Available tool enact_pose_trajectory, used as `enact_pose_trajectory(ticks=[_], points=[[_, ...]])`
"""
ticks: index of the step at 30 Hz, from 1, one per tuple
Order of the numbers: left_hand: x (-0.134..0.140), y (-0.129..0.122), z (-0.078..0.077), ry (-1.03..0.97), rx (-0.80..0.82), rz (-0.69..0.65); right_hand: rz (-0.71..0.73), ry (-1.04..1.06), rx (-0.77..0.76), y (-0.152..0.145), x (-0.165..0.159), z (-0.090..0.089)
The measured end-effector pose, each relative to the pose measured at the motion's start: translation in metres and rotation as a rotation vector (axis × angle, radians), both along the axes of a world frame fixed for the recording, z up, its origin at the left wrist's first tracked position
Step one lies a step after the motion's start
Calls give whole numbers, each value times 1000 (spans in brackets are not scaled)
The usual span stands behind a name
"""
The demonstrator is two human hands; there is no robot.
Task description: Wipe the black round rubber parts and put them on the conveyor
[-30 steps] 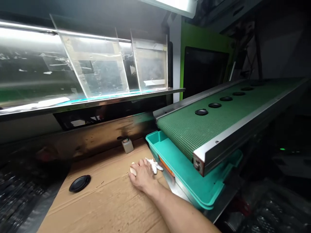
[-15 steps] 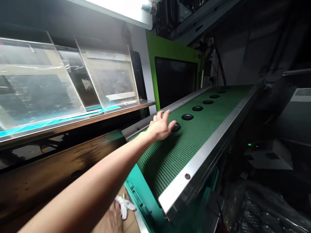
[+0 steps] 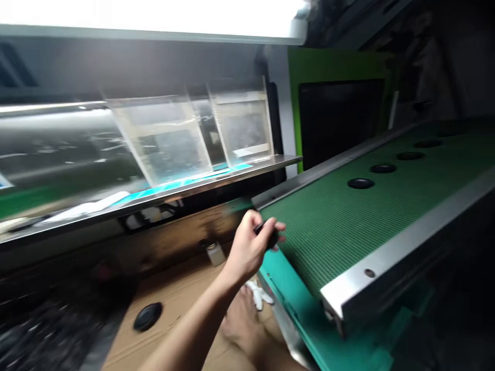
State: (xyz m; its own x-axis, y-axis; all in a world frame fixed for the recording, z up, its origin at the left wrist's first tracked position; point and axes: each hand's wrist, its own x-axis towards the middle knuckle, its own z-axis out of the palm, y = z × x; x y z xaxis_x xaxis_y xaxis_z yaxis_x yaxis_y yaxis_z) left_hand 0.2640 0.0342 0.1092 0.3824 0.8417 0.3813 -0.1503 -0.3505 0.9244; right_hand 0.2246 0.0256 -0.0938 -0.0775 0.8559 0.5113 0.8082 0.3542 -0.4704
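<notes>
My left hand (image 3: 253, 242) is closed around a round black disc (image 3: 273, 238), just off the near left corner of the green conveyor belt (image 3: 320, 232). Its fingers hide part of the disc. Lower down, my right hand (image 3: 242, 317) is partly covered by my left forearm; its visible fingers look stretched out, and I see nothing in them. Beside those fingers lies a crumpled white cloth or glove (image 3: 260, 296). Another black disc (image 3: 147, 316) rests on the brown cardboard (image 3: 181, 288) to the left. Farther up the belt, several more black discs (image 3: 361, 183) form a row.
A metal rail (image 3: 402, 247) edges the belt, with a teal frame (image 3: 290, 293) under its near end. Clear panels (image 3: 162, 139) stand behind a metal ledge (image 3: 216, 180) on the left. A small pale container (image 3: 215, 253) sits at the cardboard's back edge.
My left hand has taken the nearest black disc off the belt and drawn it back toward me. The view has swung left, bringing the cardboard and the disc on it into sight.
</notes>
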Motion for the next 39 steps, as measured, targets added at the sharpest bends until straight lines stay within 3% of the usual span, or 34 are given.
enact_pose_trajectory(ticks=[3, 6, 9, 11, 14, 19, 22, 26, 30, 33, 37, 39], points=[[-96, -47, -60, -145, -302, 337, 41, 45, -64, 2, -6, -2], [-167, -67, -127, -353, -631, 573, 64, 125, -67, 6, -6, 0], [-203, -62, -174, -607, -787, 590, 107, 329, -57, 4, -12, 5], [-211, -55, -188, -728, -757, 523, 184, 423, -48, -6, -24, 8], [-215, -52, -191, -786, -739, 393, 308, 389, -6, -33, -50, 4], [-225, -59, -189, -818, -847, 188, 393, 95, 55, -61, -77, 0], [-228, -60, -193, -838, -845, 222, 314, 30, 60, -59, -79, 7], [-229, -57, -198, -853, -897, 221, 378, -58, 70, -59, -79, 11], [-229, -55, -200, -867, -870, 252, 281, -64, 65, -59, -79, 9], [-230, -53, -199, -872, -903, 264, 360, -110, 73, -61, -79, 9], [-229, -51, -199, -865, -862, 265, 269, -67, 60, -64, -78, 10], [-230, -51, -199, -860, -874, 251, 343, -95, 63, -60, -75, 7]])
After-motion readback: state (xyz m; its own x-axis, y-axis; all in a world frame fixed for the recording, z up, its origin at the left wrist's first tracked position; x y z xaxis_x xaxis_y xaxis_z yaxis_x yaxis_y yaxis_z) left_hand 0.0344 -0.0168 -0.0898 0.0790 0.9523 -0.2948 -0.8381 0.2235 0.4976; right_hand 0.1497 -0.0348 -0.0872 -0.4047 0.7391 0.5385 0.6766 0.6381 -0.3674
